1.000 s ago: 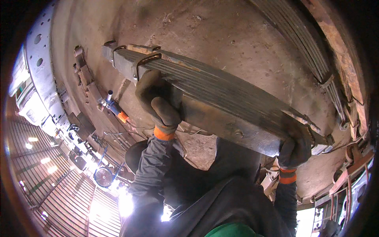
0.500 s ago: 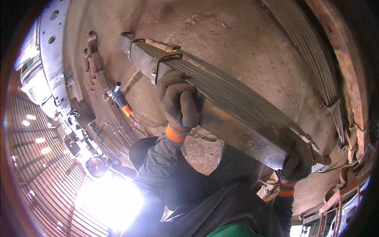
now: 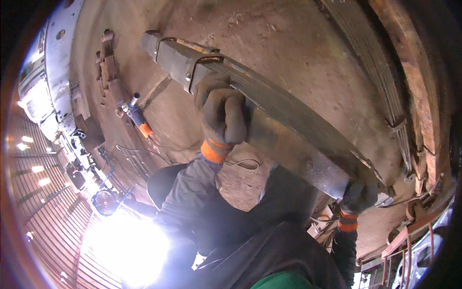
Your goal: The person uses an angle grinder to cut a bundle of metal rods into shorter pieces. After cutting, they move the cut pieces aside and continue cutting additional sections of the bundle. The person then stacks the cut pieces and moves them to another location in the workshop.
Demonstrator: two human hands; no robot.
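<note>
A heavy leaf spring [image 3: 288,140], a stack of long dark steel leaves, slants from upper left to lower right in front of my body. My left hand [image 3: 221,108], in a dark glove with an orange cuff, is closed around its near edge, beside a metal clip [image 3: 193,72] that straps the leaves together. Toward the lower right end my right hand [image 3: 361,192], gloved the same way, grips the spring. Some of the right fingers are hidden by the steel and blurred.
An angle grinder [image 3: 139,119] with a blue and orange body lies at left near rusty metal parts [image 3: 110,72]. Another leaf spring [image 3: 370,67] lies at far right beside a rusty beam [image 3: 414,72]. A fan [image 3: 105,202] stands at lower left, and a loop of cable [image 3: 245,164] lies near me.
Both hands keep their hold on the leaf spring. The surroundings have shifted leftward in view, and the spring's upper left end sits slightly higher.
</note>
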